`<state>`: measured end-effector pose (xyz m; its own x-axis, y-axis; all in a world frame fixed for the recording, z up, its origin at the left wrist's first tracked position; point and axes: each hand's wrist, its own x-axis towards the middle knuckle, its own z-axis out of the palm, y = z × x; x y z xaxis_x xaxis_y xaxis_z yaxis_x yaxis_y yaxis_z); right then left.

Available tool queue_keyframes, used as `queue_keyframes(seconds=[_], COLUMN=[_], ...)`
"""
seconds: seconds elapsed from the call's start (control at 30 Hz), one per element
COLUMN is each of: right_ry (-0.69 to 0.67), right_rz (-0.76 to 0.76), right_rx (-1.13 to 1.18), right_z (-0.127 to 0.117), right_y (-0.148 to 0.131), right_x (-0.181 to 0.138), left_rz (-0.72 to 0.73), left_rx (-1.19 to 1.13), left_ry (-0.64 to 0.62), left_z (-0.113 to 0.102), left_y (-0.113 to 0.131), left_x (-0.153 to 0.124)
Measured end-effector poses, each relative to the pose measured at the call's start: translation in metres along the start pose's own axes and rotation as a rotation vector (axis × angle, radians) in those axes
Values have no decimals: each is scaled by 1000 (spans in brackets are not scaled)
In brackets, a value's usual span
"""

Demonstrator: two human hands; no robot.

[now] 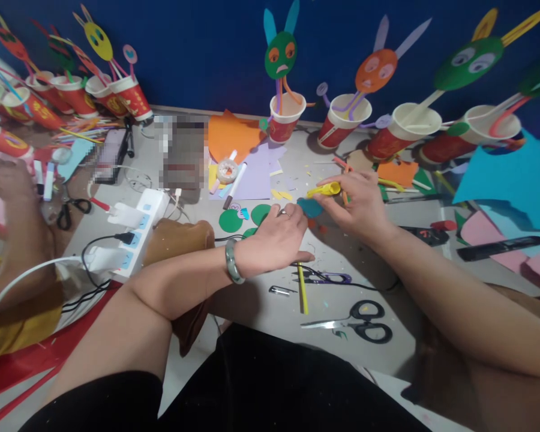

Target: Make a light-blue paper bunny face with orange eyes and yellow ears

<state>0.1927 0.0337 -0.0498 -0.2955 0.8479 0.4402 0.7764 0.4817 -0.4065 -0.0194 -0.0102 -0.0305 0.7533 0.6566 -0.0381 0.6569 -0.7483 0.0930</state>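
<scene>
My right hand (357,201) grips a yellow tube-like tool (324,189) with a narrow tip pointing left; its exact kind is not clear. Just under that tip is a teal paper disc (309,207). Fingertips of my left hand (276,237) rest at the disc's left edge, with the thumb stuck out toward me. Green paper discs (230,220) lie beside and partly under my left hand. Below my hands are a yellow strip (302,291), purple thread snips (328,277) and black-handled scissors (355,321).
Red paper cups (286,123) with paper-faced figures line the blue wall. A white power strip (139,234) with cords stands left, near another person's arm (20,222). A black marker (503,247) and blue paper (508,180) lie right. Markers and orange paper (234,138) lie behind.
</scene>
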Motion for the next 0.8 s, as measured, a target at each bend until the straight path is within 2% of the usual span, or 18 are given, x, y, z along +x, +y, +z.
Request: queue_keyframes(seconds=[0.13, 0.2, 0.33, 0.43, 0.5, 0.63, 0.73, 0.8], right_ry=[-76, -77, 85, 157, 103, -89, -131, -104], right_rz=[-30, 8, 159, 173, 112, -3, -22, -1], right_rx=[5, -22, -92, -76, -43, -5, -22, -45], right_z=[6, 8, -3, -13, -14, -3, 7, 8], right_y=[-1, 2, 7, 7, 4, 0, 0, 1], right_x=[-2, -1, 5, 7, 7, 3, 1, 2], left_rz=[-3, -14, -12, 1, 0, 0, 12, 6], left_rx=[-16, -12, 10, 27, 29, 7, 2, 5], left_ry=[-22, -31, -52, -53, -42, -10, -5, -14], left_z=[-1, -2, -1, 0, 0, 1, 1, 1], left_y=[0, 0, 1, 1, 0, 0, -1, -1], left_x=[1, 2, 2, 0, 0, 0, 1, 2])
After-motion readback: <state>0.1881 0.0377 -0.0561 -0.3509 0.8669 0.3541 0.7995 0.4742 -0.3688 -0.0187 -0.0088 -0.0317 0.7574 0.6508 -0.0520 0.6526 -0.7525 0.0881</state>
